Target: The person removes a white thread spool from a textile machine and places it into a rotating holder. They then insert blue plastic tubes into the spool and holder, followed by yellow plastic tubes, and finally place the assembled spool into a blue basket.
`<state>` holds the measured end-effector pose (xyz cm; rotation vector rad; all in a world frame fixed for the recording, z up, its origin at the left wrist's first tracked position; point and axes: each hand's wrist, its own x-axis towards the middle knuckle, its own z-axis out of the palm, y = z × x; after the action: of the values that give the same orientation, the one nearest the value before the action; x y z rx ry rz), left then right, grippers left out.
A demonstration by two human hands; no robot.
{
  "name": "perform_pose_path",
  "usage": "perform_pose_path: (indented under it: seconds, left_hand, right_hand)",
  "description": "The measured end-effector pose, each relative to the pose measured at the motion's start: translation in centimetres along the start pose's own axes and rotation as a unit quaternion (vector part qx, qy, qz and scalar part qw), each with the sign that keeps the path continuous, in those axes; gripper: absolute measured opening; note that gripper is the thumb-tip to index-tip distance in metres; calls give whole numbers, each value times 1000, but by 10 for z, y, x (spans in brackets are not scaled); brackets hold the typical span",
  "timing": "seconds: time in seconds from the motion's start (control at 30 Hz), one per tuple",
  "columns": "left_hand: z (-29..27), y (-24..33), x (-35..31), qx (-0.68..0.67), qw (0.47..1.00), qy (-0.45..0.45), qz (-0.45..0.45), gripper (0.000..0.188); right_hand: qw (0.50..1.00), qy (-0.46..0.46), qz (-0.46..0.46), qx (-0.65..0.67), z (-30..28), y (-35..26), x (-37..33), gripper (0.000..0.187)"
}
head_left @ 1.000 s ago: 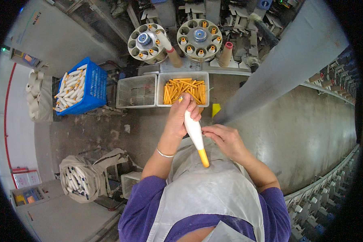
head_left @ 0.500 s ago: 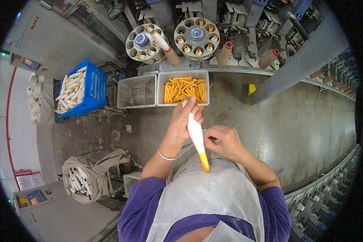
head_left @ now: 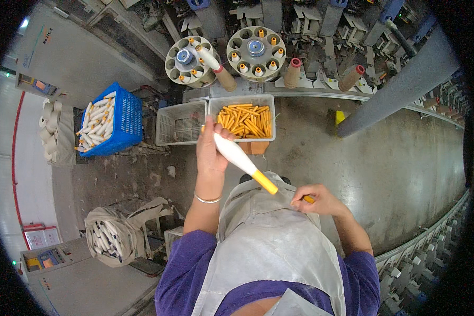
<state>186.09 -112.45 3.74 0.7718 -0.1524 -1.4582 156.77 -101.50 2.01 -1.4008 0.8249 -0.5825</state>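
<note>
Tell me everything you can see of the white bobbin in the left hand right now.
The bobbin is a long tapered spindle: smooth white wound yarn over most of its length, with a bare yellow-orange tube end pointing down toward the grey apron. It lies tilted, upper end gripped in the left hand, lower end free. The right hand is apart from it, holding a small orange piece. It is held in the air, in front of the tray of orange tubes.

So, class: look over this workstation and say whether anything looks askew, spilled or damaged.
One oddity: on the left round bobbin holder, a yarn-wound bobbin leans sideways across the other pegs. Orange tubes lie jumbled but inside their basket; nothing looks spilled.
</note>
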Motion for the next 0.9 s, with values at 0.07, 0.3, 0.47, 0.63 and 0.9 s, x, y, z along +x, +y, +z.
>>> perform_pose_path:
  seconds: [0.07,0.3,0.47,0.63,0.9]
  left_hand:
    - [-5,12,5,-17,999,-9,33,23]
    - [-12,21,7,-34,997,-51,37,24]
    - [-25,16,23,-65,993,35,89,25]
    - [-74,50,33,-17,991,-4,134,46]
    - [-146,103,28,-272,933,170,160,47]
  right_hand:
    - [990,62,83,97,-22,14,-12,4]
    - [879,372,-27,297,-140,57,-59,14]
    - [834,401,-12,379,-187,106,-98,13]
    - [639,464,-132,599,-268,172,-160,16]
    - [833,317,-17,453,-291,138,-59,14]
